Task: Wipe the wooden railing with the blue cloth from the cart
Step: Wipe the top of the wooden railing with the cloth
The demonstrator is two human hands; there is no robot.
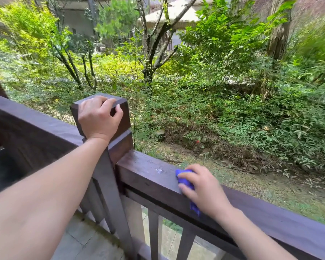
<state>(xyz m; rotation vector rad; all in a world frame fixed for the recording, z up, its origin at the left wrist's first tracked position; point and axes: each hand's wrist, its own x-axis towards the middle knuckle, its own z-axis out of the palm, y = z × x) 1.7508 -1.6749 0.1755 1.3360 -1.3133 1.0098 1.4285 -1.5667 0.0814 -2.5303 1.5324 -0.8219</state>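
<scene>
A dark brown wooden railing (pixel 148 171) runs from the corner post toward the lower right. My right hand (pixel 204 188) presses a bunched blue cloth (pixel 185 178) onto the top of the rail, a short way right of the post; part of the cloth hangs down the near face of the rail. A small pale spot shows on the rail top just left of the cloth. My left hand (pixel 97 117) grips the square cap of the corner post (pixel 120 124), fingers curled over its far edge. No cart is in view.
A second rail section (pixel 30 119) runs back to the left from the post. Vertical balusters (pixel 154 233) stand below the rail, with grey floor tiles (pixel 86 239) underneath. Beyond the railing lie a dirt slope, shrubs and trees.
</scene>
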